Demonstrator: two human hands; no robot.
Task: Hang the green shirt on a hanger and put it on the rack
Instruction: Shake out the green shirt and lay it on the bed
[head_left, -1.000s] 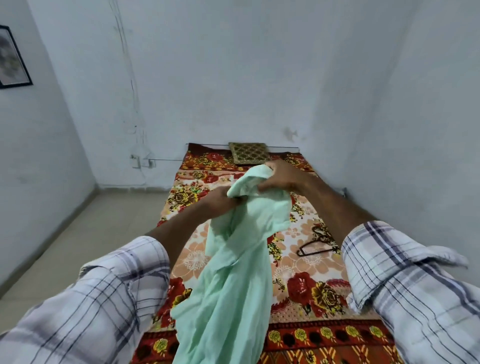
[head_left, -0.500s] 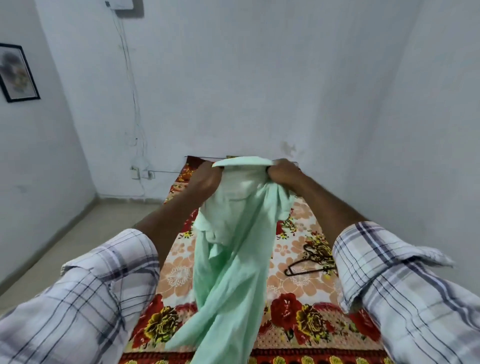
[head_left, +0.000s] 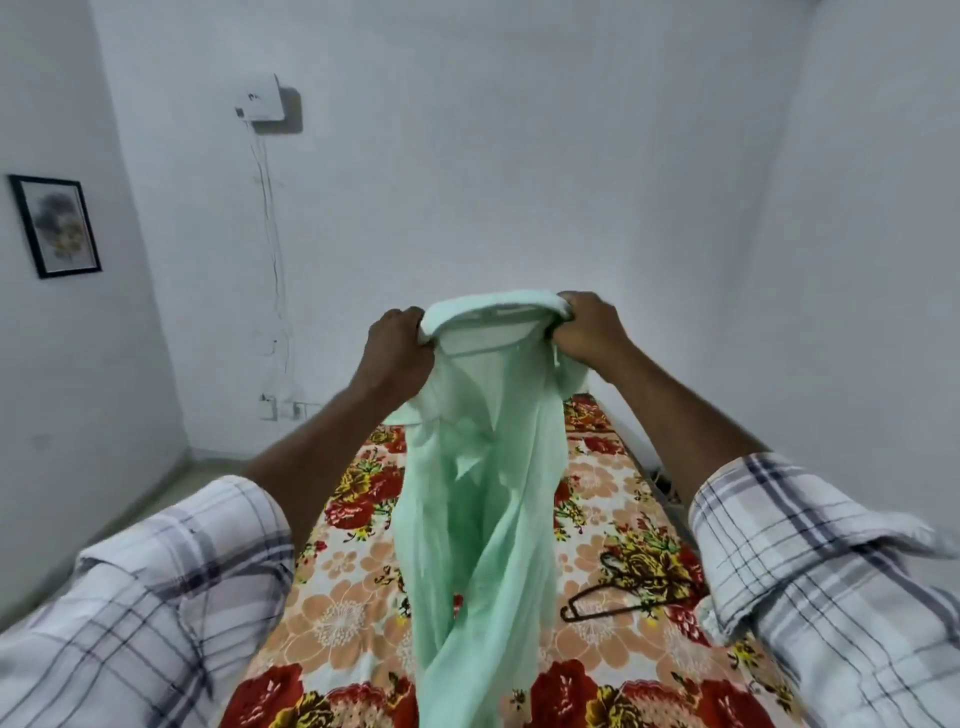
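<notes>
A pale green shirt (head_left: 480, 499) hangs in the air over the bed, held up by its collar. My left hand (head_left: 397, 345) grips the collar's left end and my right hand (head_left: 589, 327) grips its right end, so the collar is stretched between them. The shirt's body drops in loose folds down to the bottom of the view. A dark hanger (head_left: 623, 597) lies flat on the bedspread to the right of the shirt, below my right forearm. No rack is in view.
The bed (head_left: 343, 618) has a red, orange and yellow floral cover and runs along the right wall. A bare floor strip (head_left: 156, 499) lies to its left. A framed picture (head_left: 57, 226) and a white wall box (head_left: 262, 101) with cables hang on the walls.
Both hands have risen with the shirt and moved apart, spreading the collar between them. The view has tilted up, showing more wall, and the hanger now appears lower right.
</notes>
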